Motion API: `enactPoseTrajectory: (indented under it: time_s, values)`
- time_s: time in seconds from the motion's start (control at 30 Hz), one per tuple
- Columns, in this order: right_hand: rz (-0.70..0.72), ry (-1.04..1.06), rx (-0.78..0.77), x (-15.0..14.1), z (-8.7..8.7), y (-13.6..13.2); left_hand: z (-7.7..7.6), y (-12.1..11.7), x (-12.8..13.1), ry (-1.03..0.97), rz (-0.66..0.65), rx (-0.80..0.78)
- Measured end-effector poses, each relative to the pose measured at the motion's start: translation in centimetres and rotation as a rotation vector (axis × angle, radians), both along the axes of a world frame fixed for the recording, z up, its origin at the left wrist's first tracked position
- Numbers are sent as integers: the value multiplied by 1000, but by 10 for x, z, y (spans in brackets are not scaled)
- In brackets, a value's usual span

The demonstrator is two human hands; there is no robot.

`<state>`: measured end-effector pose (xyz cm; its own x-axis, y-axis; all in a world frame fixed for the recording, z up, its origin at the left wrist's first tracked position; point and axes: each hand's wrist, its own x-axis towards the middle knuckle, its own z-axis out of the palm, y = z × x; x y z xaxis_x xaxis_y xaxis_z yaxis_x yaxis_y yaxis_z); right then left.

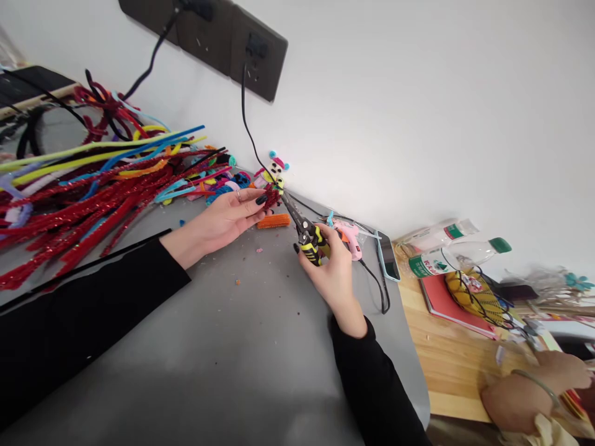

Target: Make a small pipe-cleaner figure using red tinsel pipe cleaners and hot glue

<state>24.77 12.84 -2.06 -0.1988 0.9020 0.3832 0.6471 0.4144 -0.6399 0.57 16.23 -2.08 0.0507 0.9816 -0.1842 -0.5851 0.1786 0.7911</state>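
Observation:
Between the thumb and fingers of my left hand [232, 218] is a small dark red glittery pipe cleaner piece [271, 197]. My right hand [332, 266] is wrapped round the black and yellow handles of a pair of pliers [304, 229]. Their jaws point up and left, right beside the red piece; whether they touch it I cannot tell. An orange pipe cleaner bundle [274, 221] lies on the grey mat [260, 347] just under the jaws. Behind my left fingers sit small colourful pipe cleaner figures [277, 164], partly hidden.
A large heap of pipe cleaners [116, 186] spreads at the left. A pink glue gun [348, 238] with its black cord and a phone [388, 255] lie at the right. Beyond are plastic bottles [460, 255], a red book [446, 303] and another person's arm [520, 393]. Sockets [232, 43] are on the wall.

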Motion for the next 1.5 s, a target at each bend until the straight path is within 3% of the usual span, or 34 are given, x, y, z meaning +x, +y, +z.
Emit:
enactPoseTrajectory:
  time_s: [0.23, 0.6, 1.2, 1.5]
  values:
    - [-42, -31, 59, -1, 0, 1, -2, 2, 0, 7, 39, -25]
    - [-45, -49, 48, 3, -3, 5, -16, 6, -5, 73, 44, 63]
    - [-54, -25, -5, 2, -1, 5, -16, 6, -4, 84, 60, 39]
    - [-64, -10, -12, 0, -3, 4, -4, 3, 2, -9, 100, -7]
